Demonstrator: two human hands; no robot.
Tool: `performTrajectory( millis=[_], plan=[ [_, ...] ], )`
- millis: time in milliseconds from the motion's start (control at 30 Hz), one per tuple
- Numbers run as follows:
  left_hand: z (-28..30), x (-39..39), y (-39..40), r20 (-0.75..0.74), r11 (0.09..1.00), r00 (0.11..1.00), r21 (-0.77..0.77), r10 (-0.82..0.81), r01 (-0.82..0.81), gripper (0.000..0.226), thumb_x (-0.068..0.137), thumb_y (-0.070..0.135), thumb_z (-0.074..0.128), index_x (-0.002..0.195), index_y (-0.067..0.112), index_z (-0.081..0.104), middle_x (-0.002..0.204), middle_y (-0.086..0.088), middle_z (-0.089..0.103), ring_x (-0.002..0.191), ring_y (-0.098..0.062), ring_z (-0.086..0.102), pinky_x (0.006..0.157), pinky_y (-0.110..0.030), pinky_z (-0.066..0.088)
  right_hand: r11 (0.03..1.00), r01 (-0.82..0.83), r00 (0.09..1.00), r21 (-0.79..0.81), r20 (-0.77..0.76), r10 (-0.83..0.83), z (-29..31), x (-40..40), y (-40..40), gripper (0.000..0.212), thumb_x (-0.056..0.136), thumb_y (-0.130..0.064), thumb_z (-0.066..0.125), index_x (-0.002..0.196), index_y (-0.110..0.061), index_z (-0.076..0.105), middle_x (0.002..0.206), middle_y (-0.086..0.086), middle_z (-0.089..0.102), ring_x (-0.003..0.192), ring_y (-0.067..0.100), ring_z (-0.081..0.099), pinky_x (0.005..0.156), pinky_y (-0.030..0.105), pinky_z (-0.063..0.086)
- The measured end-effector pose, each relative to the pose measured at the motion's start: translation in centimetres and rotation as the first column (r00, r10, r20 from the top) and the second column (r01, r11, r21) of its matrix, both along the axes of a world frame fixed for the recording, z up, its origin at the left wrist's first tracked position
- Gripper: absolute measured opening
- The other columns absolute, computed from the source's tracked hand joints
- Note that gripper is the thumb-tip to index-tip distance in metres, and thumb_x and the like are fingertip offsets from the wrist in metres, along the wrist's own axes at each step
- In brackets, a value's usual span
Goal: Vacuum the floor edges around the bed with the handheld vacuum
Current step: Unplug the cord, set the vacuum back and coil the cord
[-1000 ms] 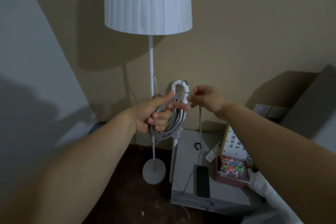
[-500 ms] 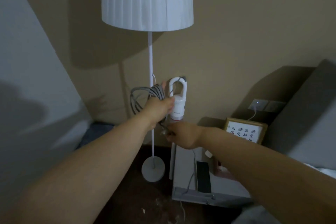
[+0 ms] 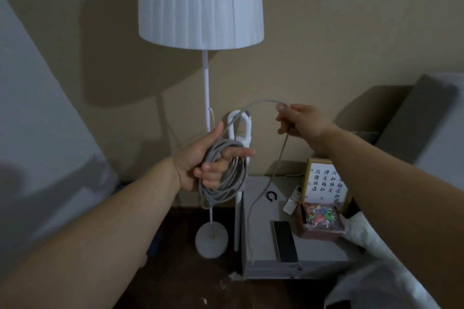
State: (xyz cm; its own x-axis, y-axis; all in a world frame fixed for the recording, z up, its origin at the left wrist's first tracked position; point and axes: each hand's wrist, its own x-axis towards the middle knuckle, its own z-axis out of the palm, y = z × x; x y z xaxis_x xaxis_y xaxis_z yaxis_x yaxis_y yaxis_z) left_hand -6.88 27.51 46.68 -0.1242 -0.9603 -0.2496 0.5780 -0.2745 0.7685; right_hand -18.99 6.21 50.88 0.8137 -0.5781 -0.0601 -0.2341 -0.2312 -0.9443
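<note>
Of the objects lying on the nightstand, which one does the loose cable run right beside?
The phone: dark, flat, at the front edge, with the cable just left of it. The remote and box lie farther right.

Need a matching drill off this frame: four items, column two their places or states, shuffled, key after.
Things:
1. coiled cable
2. loose cable strand
3. phone
4. lamp base

Places or states:
A. flat on the nightstand top, screen dark
B. on the dark floor, left of the nightstand
C. looped in the left hand
D. pinched by the right hand, hanging down to the nightstand

Pairs: 1-C, 2-D, 3-A, 4-B
</note>
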Motion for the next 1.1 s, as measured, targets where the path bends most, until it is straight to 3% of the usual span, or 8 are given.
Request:
performTrajectory(
  millis=[133, 333, 400, 533, 633, 733, 933, 1100],
  plan=[
    [1.7, 0.7, -0.8, -0.244, 0.955, 0.97, -0.284, 0.01, -0.081, 0.039, 0.092, 0.019, 0.05, 0.13, 0.009, 0.056, 0.058, 0.002, 0.063, 0.034, -0.005, 0.04, 0.047, -0.021, 0.041, 0.99, -0.088, 0.905, -0.11, -0.424, 0.033, -4.0, 0.8, 4.0, 0.042, 0.103, -0.036, 0.033, 0.084, -0.007, 0.057, 0.078, 0.01, 0.056, 0.068, 0.022, 0.051, 0.056, 0.02, 0.042],
    [2.2, -1.2, -5.1, -0.095, 0.73, 0.732, -0.067, 0.674, -0.68, 0.052, 0.094, 0.005, 0.041, 0.141, 0.028, 0.04, 0.128, -0.007, 0.061, 0.075, -0.015, 0.069, 0.061, -0.023, 0.052, 0.732, -0.608, 0.679, -0.309, -0.68, 0.277, -7.8, 1.0, 9.6, 0.029, 0.1, -0.025, 0.042, 0.117, -0.005, 0.055, 0.119, 0.014, 0.058, 0.103, 0.026, 0.055, 0.081, 0.027, 0.04],
    [0.4, -1.3, -5.9, 0.074, 0.683, 0.679, -0.028, 0.73, -0.73, 0.057, 0.096, 0.004, 0.042, 0.143, 0.035, 0.035, 0.124, -0.006, 0.057, 0.095, -0.022, 0.065, 0.072, -0.027, 0.052, 0.674, -0.655, 0.678, -0.342, -0.66, 0.323, -6.9, 0.0, 9.6, 0.025, 0.097, -0.026, 0.048, 0.112, -0.007, 0.054, 0.111, 0.01, 0.058, 0.092, 0.02, 0.054, 0.073, 0.024, 0.039],
    [-2.0, -2.1, -6.7, 0.446, 0.69, 0.61, -0.025, 0.655, -0.723, 0.029, 0.095, 0.005, 0.046, 0.097, 0.034, 0.053, 0.079, -0.005, 0.054, 0.066, -0.019, 0.06, 0.063, -0.03, 0.049, 0.69, -0.646, 0.69, -0.327, -0.636, 0.345, -3.8, -1.9, 6.6, 0.019, 0.092, -0.025, 0.056, 0.102, -0.011, 0.063, 0.09, 0.0, 0.06, 0.069, 0.011, 0.055, 0.061, 0.018, 0.047],
    [-3.3, -3.0, -7.4, 0.622, 0.771, 0.612, 0.022, 0.488, -0.636, 0.029, 0.095, 0.01, 0.05, 0.105, 0.037, 0.058, 0.096, 0.0, 0.071, 0.074, -0.015, 0.072, 0.08, -0.041, 0.056, 0.703, -0.551, 0.777, -0.449, -0.583, 0.238, -1.9, -2.2, 3.0, 0.014, 0.086, -0.023, 0.063, 0.097, -0.016, 0.069, 0.083, -0.005, 0.06, 0.073, 0.009, 0.054, 0.065, 0.02, 0.043],
    [-2.5, -4.6, -7.9, 0.494, 0.869, 0.815, 0.207, 0.303, -0.449, 0.016, 0.1, 0.021, 0.044, 0.107, 0.022, 0.058, 0.082, -0.008, 0.074, 0.055, -0.015, 0.064, 0.058, -0.027, 0.052, 0.782, -0.391, 0.894, -0.485, -0.402, 0.198, -0.8, -1.7, -0.3, 0.013, 0.081, -0.017, 0.07, 0.093, -0.013, 0.069, 0.078, -0.005, 0.057, 0.074, 0.012, 0.052, 0.063, 0.022, 0.041],
    [-1.5, -6.4, -8.8, 0.044, 0.978, 0.984, 0.116, 0.172, -0.176, 0.078, 0.083, 0.071, 0.033, 0.112, 0.008, 0.069, 0.034, 0.006, 0.035, 0.026, -0.002, 0.027, 0.037, -0.017, 0.028, 0.967, -0.24, 0.953, -0.091, -0.211, 0.217, -3.1, -0.8, -5.5, 0.018, 0.086, -0.016, 0.068, 0.071, -0.013, 0.058, 0.067, 0.005, 0.056, 0.06, 0.016, 0.05, 0.062, 0.029, 0.043],
    [0.6, -6.3, -9.9, -0.233, 0.874, 0.878, -0.163, 0.417, -0.459, 0.047, 0.08, 0.014, 0.063, 0.127, 0.011, 0.059, 0.049, 0.006, 0.056, 0.028, -0.001, 0.037, 0.043, -0.018, 0.04, 0.917, -0.373, 0.824, 0.142, -0.403, 0.397, -9.6, -3.2, -5.4, 0.033, 0.099, -0.021, 0.049, 0.07, -0.008, 0.054, 0.065, 0.008, 0.055, 0.052, 0.015, 0.05, 0.052, 0.022, 0.048]
  ],
)
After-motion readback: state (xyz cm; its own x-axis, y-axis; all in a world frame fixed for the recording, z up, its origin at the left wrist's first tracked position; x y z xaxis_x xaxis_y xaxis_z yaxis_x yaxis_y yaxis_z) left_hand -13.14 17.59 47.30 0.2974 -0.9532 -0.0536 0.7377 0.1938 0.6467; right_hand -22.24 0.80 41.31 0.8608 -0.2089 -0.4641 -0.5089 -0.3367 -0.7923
